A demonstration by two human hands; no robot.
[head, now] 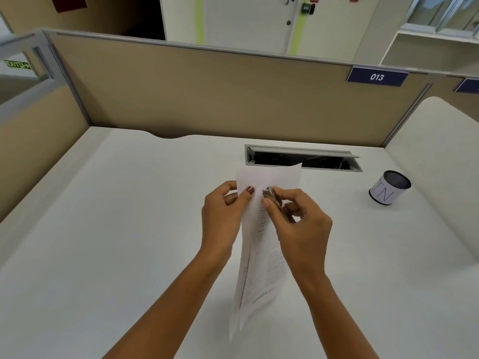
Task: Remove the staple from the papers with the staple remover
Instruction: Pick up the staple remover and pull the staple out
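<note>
Papers [261, 255] held up off the bench [116, 229], roughly upright, lower edge hanging toward the person. Left hand [223, 213] pinches the upper left part of the sheets, thumb on the front face. Right hand [298, 218] closed around the staple remover [269, 194], w/ its metal tip pressed against the paper near the top, just beside the left thumb.

Progress (judgement): mid-extraction, approx. Tool is at the staple site, sheets look joined at top. Left to do: pull staple free, separate sheets, put tool down.

Not visible: staple itself, too small or covered by tool tip and fingers. Can't tell if the tool's teeth are under it or if it is already out. Most of remover body hidden in right palm. Printed text unreadable. Pen cup [390, 187] stands well apart at right, contents not seen.
</note>
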